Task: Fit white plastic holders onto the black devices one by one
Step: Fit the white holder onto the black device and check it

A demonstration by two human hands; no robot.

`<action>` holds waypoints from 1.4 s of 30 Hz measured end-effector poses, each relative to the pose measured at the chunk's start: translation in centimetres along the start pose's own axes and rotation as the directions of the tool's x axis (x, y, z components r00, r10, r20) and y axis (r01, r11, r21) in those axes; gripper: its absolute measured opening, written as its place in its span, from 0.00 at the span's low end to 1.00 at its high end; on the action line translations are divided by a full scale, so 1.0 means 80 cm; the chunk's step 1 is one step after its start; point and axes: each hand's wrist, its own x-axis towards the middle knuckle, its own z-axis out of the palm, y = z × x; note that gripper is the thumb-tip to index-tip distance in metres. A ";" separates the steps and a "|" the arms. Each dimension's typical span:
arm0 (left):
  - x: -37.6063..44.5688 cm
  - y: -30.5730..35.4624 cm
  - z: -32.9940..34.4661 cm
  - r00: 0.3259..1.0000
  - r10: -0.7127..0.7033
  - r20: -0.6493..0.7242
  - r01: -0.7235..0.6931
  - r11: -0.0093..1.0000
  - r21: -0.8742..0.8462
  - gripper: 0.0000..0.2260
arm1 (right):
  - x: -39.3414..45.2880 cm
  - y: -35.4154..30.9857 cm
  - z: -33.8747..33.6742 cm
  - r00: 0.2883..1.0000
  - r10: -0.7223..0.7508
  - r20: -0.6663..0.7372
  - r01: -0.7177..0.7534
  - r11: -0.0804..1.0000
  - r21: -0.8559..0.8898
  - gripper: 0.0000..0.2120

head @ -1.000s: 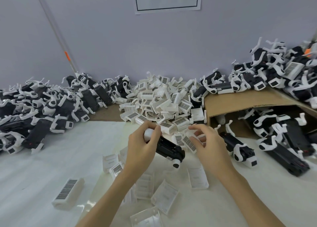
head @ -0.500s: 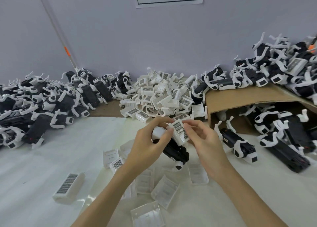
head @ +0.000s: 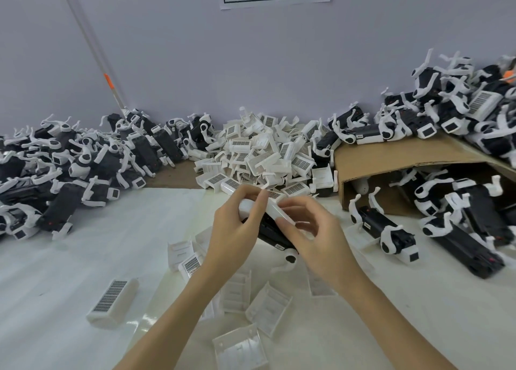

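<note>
While both hands grip device (head: 272, 234) w/ holder (head: 275, 211), loose holders (head: 259, 157) piled just behind.

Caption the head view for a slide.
Both hands, left and right, press a white holder onto a black device, before a holder pile.

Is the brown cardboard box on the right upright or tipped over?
Tipped over: the brown cardboard box lies on its side, its opening facing the white table, with black devices inside.
</note>
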 end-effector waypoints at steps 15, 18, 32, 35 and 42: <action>0.010 -0.006 -0.010 0.987 -0.153 -0.055 0.151 0.988 -0.034 0.13 | -0.006 -0.002 0.009 0.974 -0.199 0.110 0.220 0.945 -0.241 0.16; 0.010 -0.005 -0.011 0.979 -0.201 -0.043 0.200 0.980 -0.017 0.15 | -0.013 -0.003 0.016 0.960 -0.235 0.153 0.280 0.847 -0.453 0.25; 0.006 0.004 -0.024 0.921 0.171 0.349 -0.251 0.948 0.198 0.16 | -0.008 0.001 0.007 0.982 -0.183 0.044 0.180 0.847 -0.500 0.27; 0.008 0.004 -0.024 0.932 0.154 0.327 -0.223 0.957 0.185 0.12 | -0.007 0.002 0.010 0.978 -0.209 0.026 0.185 0.795 -0.578 0.24; 0.009 0.008 -0.036 0.935 0.194 0.297 -0.211 0.977 0.026 0.10 | 0.000 -0.007 -0.011 0.967 0.134 0.215 -0.169 0.973 0.155 0.18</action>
